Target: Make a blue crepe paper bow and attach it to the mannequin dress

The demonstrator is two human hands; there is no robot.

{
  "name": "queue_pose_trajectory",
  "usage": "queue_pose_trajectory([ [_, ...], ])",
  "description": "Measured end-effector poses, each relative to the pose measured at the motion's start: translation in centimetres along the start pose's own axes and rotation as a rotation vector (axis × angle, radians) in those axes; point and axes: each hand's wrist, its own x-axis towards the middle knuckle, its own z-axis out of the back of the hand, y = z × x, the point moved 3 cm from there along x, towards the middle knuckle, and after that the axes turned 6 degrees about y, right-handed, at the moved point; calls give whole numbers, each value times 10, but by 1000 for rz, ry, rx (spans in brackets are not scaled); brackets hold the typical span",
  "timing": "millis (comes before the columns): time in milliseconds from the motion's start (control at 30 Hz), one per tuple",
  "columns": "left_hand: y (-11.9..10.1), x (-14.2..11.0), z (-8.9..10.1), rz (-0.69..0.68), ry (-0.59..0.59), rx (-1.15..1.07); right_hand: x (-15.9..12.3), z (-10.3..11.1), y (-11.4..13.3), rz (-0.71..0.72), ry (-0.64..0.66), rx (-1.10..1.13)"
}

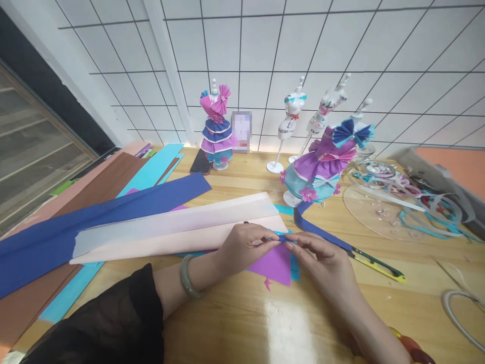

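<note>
Between my two hands is a small blue paper strip, pinched at both ends by thumb and fingers. My left hand, with a pale green bangle on its wrist, grips the left end. The right end is in the fingers of my right hand. Under the hands lie a purple paper piece and turquoise paper. Past my right hand, a longer blue paper strip curves along the table, reaching a yellow-green and black cutter.
Long paper sheets in blue, pale pink, brown and turquoise cover the left side. Dressed mini mannequins and plainer ones stand at the back. A clear round plate with ribbons lies right.
</note>
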Motion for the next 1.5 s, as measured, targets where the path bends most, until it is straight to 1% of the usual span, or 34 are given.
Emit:
queue_pose_trajectory([
  [133,0,0,0,2,-1,-20,1,1,3,11,-9,-35],
  [267,2,-1,0,67,-26,-103,0,2,4,29,-15,-35],
  [333,3,-1,0,104,-34,-161,-1,2,3,15,-29,-14],
  [433,4,-2,0,176,-24,-267,-1,3,4,-42,-48,47],
  [533,4,-2,0,283,-13,-382,0,4,6,-106,-65,127],
  [600,5,-2,-2,348,-9,-464,1,5,8,-132,-81,170],
  [667,6,-2,-3,384,-10,-527,2,5,9,-140,-90,197],
  [800,9,-2,-6,391,-12,-565,3,5,8,-138,-77,208],
  [1033,14,-6,-9,419,0,-598,3,4,9,-145,-93,213],
  [1300,11,-5,-10,486,3,-666,2,2,6,-172,-73,236],
  [1500,8,-3,-9,463,-9,-649,1,-1,3,-152,-52,280],
])
